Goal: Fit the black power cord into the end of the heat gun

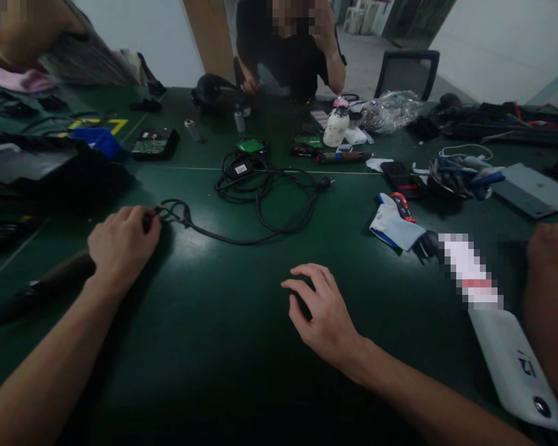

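My left hand (123,244) is closed around a dark electric screwdriver (51,279), whose narrow tip points to the lower left. From the tool's back end a black cord (232,241) runs right and loops into a coil with a small labelled black box (240,168) and a plug (325,182). My right hand (323,313) is held over the green table (223,347), with curved fingers apart and nothing between them. Up and to its right lies a white and blue glove (393,224) beside a red and black handle (403,206).
Hard drives (154,144) with green boards, a patterned bottle (337,127) and a second driver-like tool (344,157) stand farther back. At right are a bowl of tools (460,176), a grey tablet (537,189), a white device (516,365) and another person's arm (551,310).
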{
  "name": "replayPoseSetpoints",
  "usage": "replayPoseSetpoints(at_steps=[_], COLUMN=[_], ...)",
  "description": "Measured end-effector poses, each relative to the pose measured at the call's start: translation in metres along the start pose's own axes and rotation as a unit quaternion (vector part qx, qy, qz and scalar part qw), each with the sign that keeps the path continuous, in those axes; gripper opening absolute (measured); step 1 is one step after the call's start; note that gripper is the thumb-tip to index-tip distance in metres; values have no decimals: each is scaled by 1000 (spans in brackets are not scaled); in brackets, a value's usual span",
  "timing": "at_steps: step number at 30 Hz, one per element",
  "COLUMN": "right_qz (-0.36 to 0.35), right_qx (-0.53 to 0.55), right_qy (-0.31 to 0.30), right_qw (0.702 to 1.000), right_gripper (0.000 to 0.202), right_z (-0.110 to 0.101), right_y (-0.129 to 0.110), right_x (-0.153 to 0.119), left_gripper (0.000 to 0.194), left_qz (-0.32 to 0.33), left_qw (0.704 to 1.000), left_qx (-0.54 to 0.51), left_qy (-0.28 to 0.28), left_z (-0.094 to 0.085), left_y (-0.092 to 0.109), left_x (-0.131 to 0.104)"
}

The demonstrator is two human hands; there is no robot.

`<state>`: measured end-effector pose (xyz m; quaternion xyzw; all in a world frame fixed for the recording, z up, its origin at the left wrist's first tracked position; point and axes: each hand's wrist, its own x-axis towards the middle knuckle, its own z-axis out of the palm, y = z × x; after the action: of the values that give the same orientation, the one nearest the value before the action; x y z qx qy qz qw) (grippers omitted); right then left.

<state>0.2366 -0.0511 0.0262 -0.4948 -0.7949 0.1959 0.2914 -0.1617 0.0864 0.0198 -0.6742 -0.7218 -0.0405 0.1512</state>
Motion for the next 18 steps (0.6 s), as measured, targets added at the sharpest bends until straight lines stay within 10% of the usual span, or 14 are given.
replayPoseSetpoints(at_steps=[8,18], right_qz=[7,-7], right_qx=[8,6], right_qy=[-6,1], right_qw=[1000,1000], right_gripper=[26,25], right_z=[-1,2], right_y=[1,-1], right_x=[0,0], left_gripper=[60,54], left_qz=[-106,-16], left_qw=[993,999], left_qx=[4,22], left_qy=[-48,-25], left_z=[15,3], left_y=[-48,-16], left_x=[11,-2])
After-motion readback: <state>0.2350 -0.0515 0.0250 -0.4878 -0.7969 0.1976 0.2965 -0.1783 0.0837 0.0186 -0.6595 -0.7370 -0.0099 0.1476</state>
